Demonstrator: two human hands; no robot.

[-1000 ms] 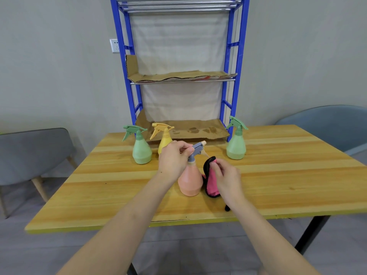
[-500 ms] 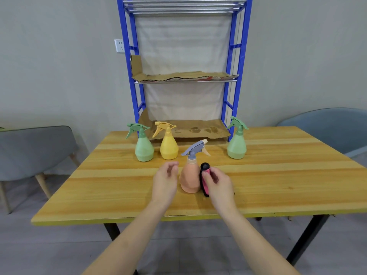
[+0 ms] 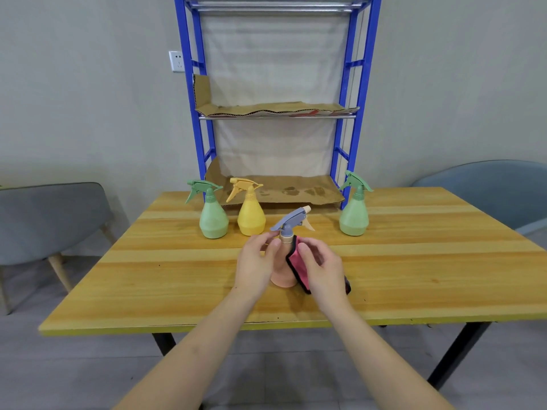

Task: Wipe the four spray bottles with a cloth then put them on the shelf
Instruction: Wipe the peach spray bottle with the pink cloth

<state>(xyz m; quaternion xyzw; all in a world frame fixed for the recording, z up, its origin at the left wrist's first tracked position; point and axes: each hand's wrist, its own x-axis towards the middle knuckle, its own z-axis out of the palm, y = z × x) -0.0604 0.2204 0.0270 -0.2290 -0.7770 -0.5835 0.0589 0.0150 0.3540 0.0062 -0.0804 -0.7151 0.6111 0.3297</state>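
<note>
Left hand (image 3: pixel 254 263), grip clasping the pink bottle (image 3: pixel 281 279) upright on the table (image 3: pixel 414 261); right hand (image 3: pixel 322 269), grip pinching a cloth (image 3: pixel 296 263) against that bottle's right side; behind the pink bottle, left green bottle (image 3: pixel 213 221), yellow bottle (image 3: pixel 251 218), right green bottle (image 3: pixel 353 218); shelf (image 3: pixel 275 116) beyond.

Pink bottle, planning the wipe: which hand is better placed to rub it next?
Right. The right hand holds the cloth against the pink bottle; the left hand grips its neck, steadying it.

Toward the bench (image 3: pixel 177 291) front edge, the left hand (image 3: pixel 254 267) grips the peach bottle (image 3: pixel 281 280); the right hand (image 3: pixel 322 267) holds the pink cloth (image 3: pixel 297 266) against it.
</note>
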